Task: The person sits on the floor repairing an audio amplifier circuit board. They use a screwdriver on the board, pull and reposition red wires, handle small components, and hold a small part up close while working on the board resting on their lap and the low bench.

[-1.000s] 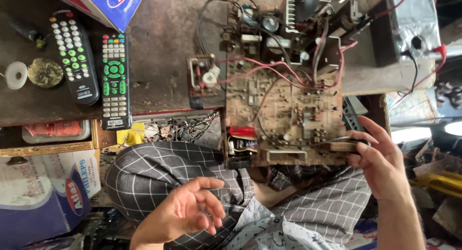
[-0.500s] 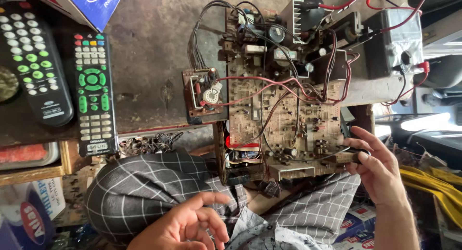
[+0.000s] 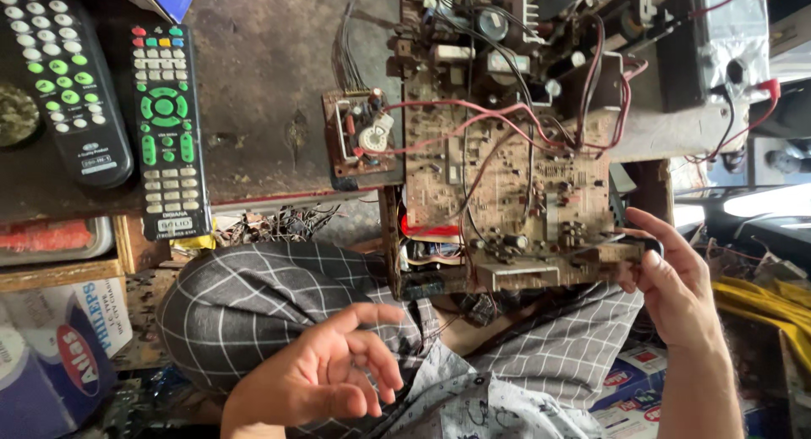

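Note:
A large brown circuit board (image 3: 507, 185) with red and black wires hangs over the front edge of a dark workbench (image 3: 262, 92). My right hand (image 3: 667, 278) grips the board's lower right corner between thumb and fingers. My left hand (image 3: 325, 376) hovers over my lap with fingers loosely curled and apart, holding nothing. A smaller board (image 3: 359, 135) with a white round part hangs off the big board's left side by wires. My knees in grey checked cloth (image 3: 253, 308) sit below the bench.
Two black remote controls (image 3: 165, 126) (image 3: 63, 84) lie at the bench's left. A grey boxy unit (image 3: 726, 42) with a red lead stands at the far right. Printed cardboard boxes (image 3: 59, 354) sit at the lower left, yellow cables (image 3: 764, 308) at the right.
The view has closed in on the bench and shifted left. My left hand has drifted right with its fingers curling. My right hand stays on the board's corner.

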`<state>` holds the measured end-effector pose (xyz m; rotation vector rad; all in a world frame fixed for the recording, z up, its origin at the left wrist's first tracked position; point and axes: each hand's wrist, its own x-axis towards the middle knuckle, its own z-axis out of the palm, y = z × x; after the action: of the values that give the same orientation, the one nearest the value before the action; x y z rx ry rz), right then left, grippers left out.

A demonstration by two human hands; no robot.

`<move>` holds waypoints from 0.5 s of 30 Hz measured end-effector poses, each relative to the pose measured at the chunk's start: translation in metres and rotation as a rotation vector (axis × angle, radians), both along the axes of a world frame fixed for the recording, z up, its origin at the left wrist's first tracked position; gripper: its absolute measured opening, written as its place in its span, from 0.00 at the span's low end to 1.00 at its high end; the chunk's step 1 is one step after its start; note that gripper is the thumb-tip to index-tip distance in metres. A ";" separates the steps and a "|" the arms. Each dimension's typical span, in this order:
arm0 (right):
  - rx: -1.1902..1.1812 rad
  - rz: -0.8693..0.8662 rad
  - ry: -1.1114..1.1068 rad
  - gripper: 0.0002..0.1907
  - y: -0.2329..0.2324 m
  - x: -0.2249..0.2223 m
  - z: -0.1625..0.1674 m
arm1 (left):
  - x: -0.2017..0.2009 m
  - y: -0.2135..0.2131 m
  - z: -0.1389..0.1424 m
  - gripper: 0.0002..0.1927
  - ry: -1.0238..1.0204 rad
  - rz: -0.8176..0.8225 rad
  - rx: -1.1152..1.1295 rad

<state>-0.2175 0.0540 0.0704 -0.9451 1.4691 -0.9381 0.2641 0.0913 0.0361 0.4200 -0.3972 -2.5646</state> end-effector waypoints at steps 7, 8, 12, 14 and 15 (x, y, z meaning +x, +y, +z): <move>0.046 -0.016 -0.014 0.22 0.024 -0.002 -0.003 | -0.011 0.015 0.003 0.51 -0.098 0.055 -0.071; 0.044 -0.033 -0.020 0.21 0.027 -0.001 -0.004 | -0.013 0.015 0.004 0.51 -0.120 0.054 -0.099; 0.072 -0.071 0.111 0.18 0.038 0.005 0.002 | -0.021 0.025 0.012 0.50 -0.205 0.104 -0.148; 0.088 -0.060 0.154 0.16 0.039 0.008 0.005 | -0.026 0.028 0.017 0.50 -0.225 0.097 -0.154; 0.096 -0.053 0.179 0.16 0.038 0.009 0.007 | -0.029 0.030 0.019 0.50 -0.233 0.096 -0.156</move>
<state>-0.2089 0.0923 0.0774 -0.9425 1.6820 -0.8303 0.2354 0.1211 0.0549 0.6655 -0.6396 -2.3789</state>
